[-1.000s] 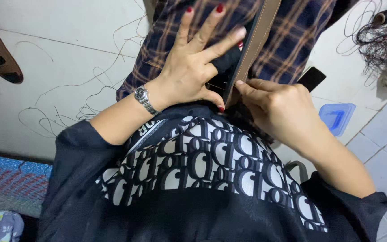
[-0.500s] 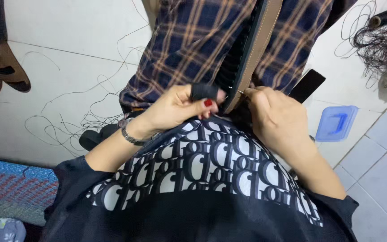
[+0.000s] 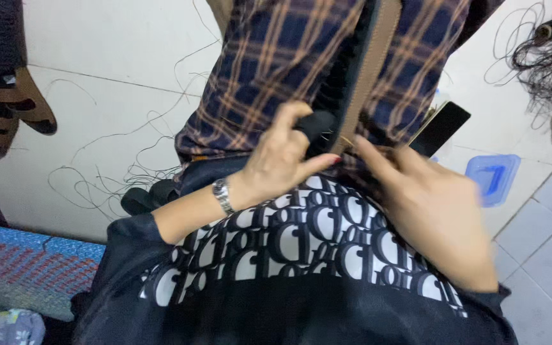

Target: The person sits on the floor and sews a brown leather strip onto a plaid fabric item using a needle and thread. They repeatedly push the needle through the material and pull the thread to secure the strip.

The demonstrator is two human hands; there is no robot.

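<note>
A navy and tan plaid cloth (image 3: 276, 76) with a brown band (image 3: 368, 70) and a black strip lies over my lap and runs up the view. My left hand (image 3: 282, 160), with a silver wristwatch and red nails, pinches a black padded edge (image 3: 317, 124) of the cloth between thumb and fingers. My right hand (image 3: 429, 211) is beside it at the right, blurred, its thumb and forefinger closed at the seam near a thin thread. A black and white patterned fabric (image 3: 301, 239) covers my lap beneath both hands.
Loose dark threads (image 3: 129, 166) trail over the white tiled floor (image 3: 97, 57). A black phone (image 3: 440, 128) and a blue plastic lid (image 3: 493, 179) lie at the right, brown sandals (image 3: 14, 115) at the left, a woven blue mat (image 3: 20, 271) at lower left.
My left hand went from lying flat with spread fingers on the plaid cloth to pinching its black edge. The right hand stayed at the seam and shifted slightly.
</note>
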